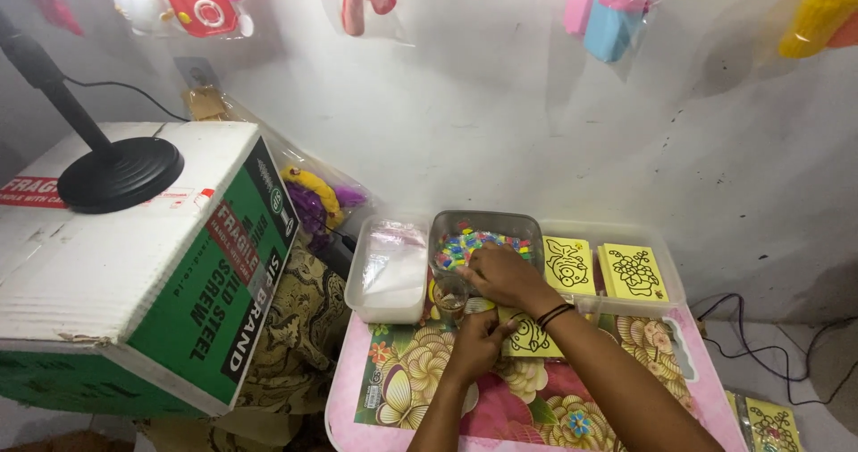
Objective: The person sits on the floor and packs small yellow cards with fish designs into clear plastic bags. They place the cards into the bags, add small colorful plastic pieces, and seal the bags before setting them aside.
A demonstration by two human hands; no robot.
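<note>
My right hand (505,278) reaches over the near edge of a clear tub of small multicoloured pieces (483,238), fingers bent down at the tub's rim beside a small clear cup (450,296). My left hand (478,345) pinches the left edge of a yellow card with a black line drawing (534,338), which lies on the floral-topped pink table (429,389). Whether my right hand has anything in its fingers is hidden.
A clear tub with plastic bags (389,269) sits at the left. Another tray holds two stacks of yellow drawing cards (633,272). A large white-and-green cardboard box (134,264) carries a black lamp base (121,173). Packaged toys hang on the wall.
</note>
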